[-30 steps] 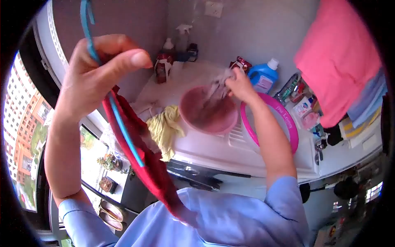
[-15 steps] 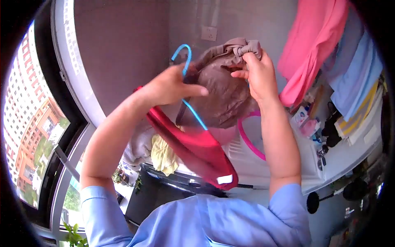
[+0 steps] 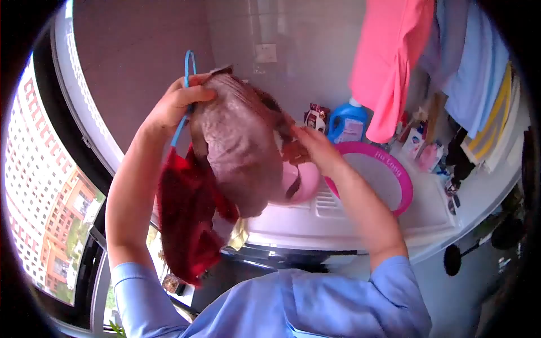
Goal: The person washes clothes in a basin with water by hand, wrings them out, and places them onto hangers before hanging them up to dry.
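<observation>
My left hand (image 3: 179, 104) is closed around the blue clothes hanger (image 3: 179, 132), just below its hook, with the thumb against the edge of a brown garment (image 3: 239, 135). A dark red garment (image 3: 189, 211) hangs from the hanger's lower part. The brown garment is spread between my hands, its gathered upper edge slanting down to the right. My right hand (image 3: 313, 149) grips that edge on the right side; the fingertips are partly hidden and a little blurred.
Behind my hands, a pink basin (image 3: 307, 183) and a magenta-rimmed tub (image 3: 399, 180) rest on the white sink counter (image 3: 282, 228). A blue detergent bottle (image 3: 347, 123) stands by the wall. Pink clothing (image 3: 389, 67) and light-blue clothing (image 3: 479, 84) hang at right. A window (image 3: 48, 208) is at left.
My left hand has moved left with the hanger, and the red garment now hangs down. My right hand has come lower and left, and the brown garment is more spread out.
</observation>
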### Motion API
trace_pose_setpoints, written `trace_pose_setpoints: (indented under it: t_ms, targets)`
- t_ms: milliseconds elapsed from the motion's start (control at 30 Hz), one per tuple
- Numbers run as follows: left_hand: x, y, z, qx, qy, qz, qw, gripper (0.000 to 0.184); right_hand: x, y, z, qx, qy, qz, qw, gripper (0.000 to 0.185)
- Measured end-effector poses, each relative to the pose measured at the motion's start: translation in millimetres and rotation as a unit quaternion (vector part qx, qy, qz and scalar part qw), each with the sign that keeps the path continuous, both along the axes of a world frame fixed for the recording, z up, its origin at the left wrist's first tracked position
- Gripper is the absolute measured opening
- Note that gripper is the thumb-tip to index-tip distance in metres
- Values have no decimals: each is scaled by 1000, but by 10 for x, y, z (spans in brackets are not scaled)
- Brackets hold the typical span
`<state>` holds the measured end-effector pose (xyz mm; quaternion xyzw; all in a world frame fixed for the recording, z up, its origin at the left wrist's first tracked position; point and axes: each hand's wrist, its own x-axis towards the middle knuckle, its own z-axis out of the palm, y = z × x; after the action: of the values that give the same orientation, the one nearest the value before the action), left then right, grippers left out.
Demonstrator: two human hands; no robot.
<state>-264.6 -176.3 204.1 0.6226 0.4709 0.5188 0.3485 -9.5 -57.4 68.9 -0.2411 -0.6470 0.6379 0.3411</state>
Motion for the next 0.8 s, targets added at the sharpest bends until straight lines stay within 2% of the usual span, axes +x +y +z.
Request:
trace_pose_setpoints:
  t_ms: [33, 133, 200, 300, 400, 467, 600, 700, 767, 800]
  targets:
    - [-7, -3, 31, 1, -1, -4, 1000, 36, 50, -76, -108, 6, 12, -25, 1000, 55]
    - [32, -10, 121, 6, -23, -38, 999, 42, 194, -210, -374, 88, 186, 69, 976, 57]
    - [137, 4, 162, 9, -67, -88, 994, 42, 150, -364, -364, 231, 215, 134, 939, 58]
    - [241, 37, 200, 10, -95, -95, 991, 41, 5, -486, -300, 427, 143, 101, 887, 67]
    - [260, 77, 154, 17, -128, -62, 990, 41, -192, -579, -358, 288, 147, 63, 944, 76]
    - [267, 94, 119, 13, -156, -59, 986, 40, -274, -635, -318, 255, 144, 42, 955, 76]
    - [277, 19, 143, 9, -119, 9, 993, 36, 1, -623, -43, 167, 62, 48, 983, 56]
    - [359, -174, 228, 4, -60, 14, 998, 32, 348, -313, -99, 115, 124, 87, 982, 44]
    - [100, -72, 135, -15, -20, 80, 996, 28, 676, -202, 77, 41, 149, 117, 981, 40]
    - [8, -18, 97, -27, 1, 112, 993, 27, 769, -200, 161, 84, 157, 120, 977, 35]
